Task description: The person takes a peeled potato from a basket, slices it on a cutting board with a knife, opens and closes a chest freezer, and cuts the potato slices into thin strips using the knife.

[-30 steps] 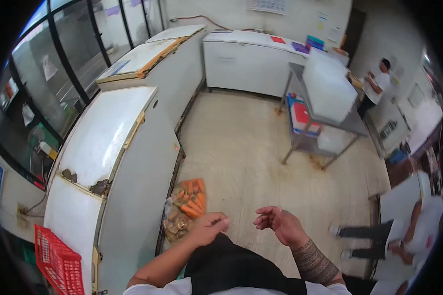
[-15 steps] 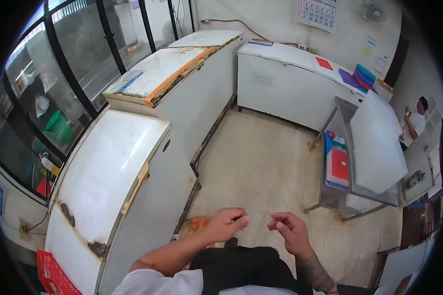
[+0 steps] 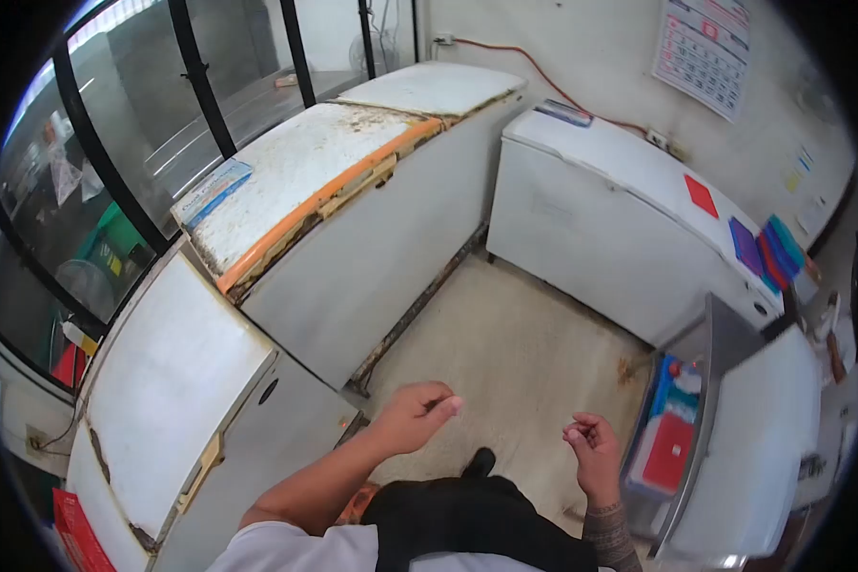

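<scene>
At the lower left of the frame, part of a red basket [image 3: 79, 531] shows next to a white chest freezer [image 3: 172, 372] with a worn lid seam. Above it, a taller freezer [image 3: 296, 167] carries an orange strip [image 3: 329, 205] along its grimy front edge, beneath dark window bars [image 3: 200, 78]. Left of bottom centre, the left hand [image 3: 412, 419] hangs over the floor, near the chest freezer's front; its grip is loosely curled, thumb beside the bent fingers, with nothing visible in it. Near bottom centre, a black shoe [image 3: 481, 462] pokes past the dark apron [image 3: 448, 520]. Beyond, a long freezer [image 3: 572, 224] spans the upper right. Lower right of centre, the right hand [image 3: 596, 459] is raised, its grip half curled around nothing visible, near a steel worktop [image 3: 731, 336]. A red object [image 3: 669, 450] sits on the lower shelf, and a whitish slab [image 3: 763, 439] lies on top.
</scene>
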{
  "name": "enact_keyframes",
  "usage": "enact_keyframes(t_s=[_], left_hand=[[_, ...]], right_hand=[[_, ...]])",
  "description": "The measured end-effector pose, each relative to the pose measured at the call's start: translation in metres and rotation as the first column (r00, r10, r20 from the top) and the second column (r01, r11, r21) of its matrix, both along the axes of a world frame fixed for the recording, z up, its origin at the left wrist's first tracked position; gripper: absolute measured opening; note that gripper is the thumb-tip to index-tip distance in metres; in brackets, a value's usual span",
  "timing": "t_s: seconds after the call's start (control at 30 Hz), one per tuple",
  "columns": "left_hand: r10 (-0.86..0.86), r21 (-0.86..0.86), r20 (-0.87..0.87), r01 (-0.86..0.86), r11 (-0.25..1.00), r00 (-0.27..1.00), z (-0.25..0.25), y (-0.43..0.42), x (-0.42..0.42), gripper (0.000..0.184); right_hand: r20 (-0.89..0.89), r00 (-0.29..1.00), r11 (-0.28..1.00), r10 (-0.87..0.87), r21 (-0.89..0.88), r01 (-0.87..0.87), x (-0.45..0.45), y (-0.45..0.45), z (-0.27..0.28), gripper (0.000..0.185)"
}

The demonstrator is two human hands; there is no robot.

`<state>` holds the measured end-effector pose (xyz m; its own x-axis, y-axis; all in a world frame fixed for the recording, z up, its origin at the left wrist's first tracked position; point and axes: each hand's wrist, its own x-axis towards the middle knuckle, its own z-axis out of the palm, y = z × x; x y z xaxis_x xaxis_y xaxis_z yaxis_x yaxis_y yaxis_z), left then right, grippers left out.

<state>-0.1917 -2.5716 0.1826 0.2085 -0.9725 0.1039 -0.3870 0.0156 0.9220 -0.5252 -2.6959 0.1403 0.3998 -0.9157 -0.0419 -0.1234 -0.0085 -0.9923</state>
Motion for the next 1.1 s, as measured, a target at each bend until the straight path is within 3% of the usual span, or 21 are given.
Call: enact_keyframes(t_s=[0.07, 0.17, 0.27, 0.37, 0.43, 0.57, 0.67, 0.83, 0.93, 1.0, 1.07, 1.1], left_hand=[[0.12, 0.002, 0.115, -0.122, 0.993, 0.986, 0.018, -0.033, 0.025, 0.025], [0.308, -0.138, 0.069, -0.297, 0.945, 0.949, 0.026, -0.078, 0.064, 0.024], [0.453, -0.153, 0.037, -0.443, 0.884, 0.891, 0.033, -0.12, 0.099, 0.023], [0.465, -0.197, -0.131, -0.483, 0.853, 0.875, 0.026, -0.171, 0.132, 0.022], [0.455, -0.214, -0.044, -0.454, 0.865, 0.889, 0.028, -0.206, 0.157, 0.022], [0.512, -0.213, 0.081, -0.487, 0.847, 0.855, 0.037, -0.289, 0.217, 0.02], [0.484, -0.173, -0.064, -0.488, 0.856, 0.872, 0.042, -0.341, 0.266, 0.018], [0.536, -0.213, 0.107, -0.508, 0.835, 0.837, 0.081, -0.415, 0.316, 0.016], [0.623, -0.222, 0.174, -0.586, 0.779, 0.762, 0.082, -0.44, 0.341, 0.013], [0.717, -0.214, 0.143, -0.686, 0.696, 0.682, 0.068, -0.444, 0.358, 0.013], [0.814, -0.197, 0.233, -0.794, 0.575, 0.532, 0.061, -0.44, 0.369, 0.016], [0.85, -0.192, 0.278, -0.841, 0.505, 0.447, 0.058, -0.439, 0.372, 0.019]], right_hand=[[-0.008, 0.996, 0.996, 0.092, -0.005, -0.092, 0.033, -0.067, 0.016, 0.028], [-0.006, 0.97, 0.969, 0.243, -0.049, -0.243, 0.094, -0.152, 0.048, 0.029], [-0.036, 0.923, 0.91, 0.383, -0.156, -0.384, 0.155, -0.216, 0.072, 0.03], [-0.073, 0.861, 0.835, 0.503, -0.217, -0.506, 0.219, -0.274, 0.087, 0.031], [-0.062, 0.825, 0.791, 0.562, -0.253, -0.558, 0.26, -0.312, 0.089, 0.032], [-0.11, 0.792, 0.751, 0.601, -0.262, -0.606, 0.337, -0.384, 0.097, 0.032], [-0.096, 0.773, 0.736, 0.627, -0.253, -0.628, 0.388, -0.439, 0.1, 0.034], [-0.075, 0.787, 0.761, 0.612, -0.213, -0.613, 0.448, -0.529, 0.087, 0.036], [-0.117, 0.82, 0.795, 0.56, -0.206, -0.571, 0.484, -0.604, 0.06, 0.038], [-0.219, 0.853, 0.794, 0.474, -0.313, -0.521, 0.508, -0.659, 0.043, 0.042], [-0.299, 0.865, 0.784, 0.402, -0.376, -0.494, 0.536, -0.703, 0.04, 0.054], [-0.348, 0.863, 0.703, 0.367, -0.504, -0.502, 0.552, -0.724, 0.038, 0.055]])
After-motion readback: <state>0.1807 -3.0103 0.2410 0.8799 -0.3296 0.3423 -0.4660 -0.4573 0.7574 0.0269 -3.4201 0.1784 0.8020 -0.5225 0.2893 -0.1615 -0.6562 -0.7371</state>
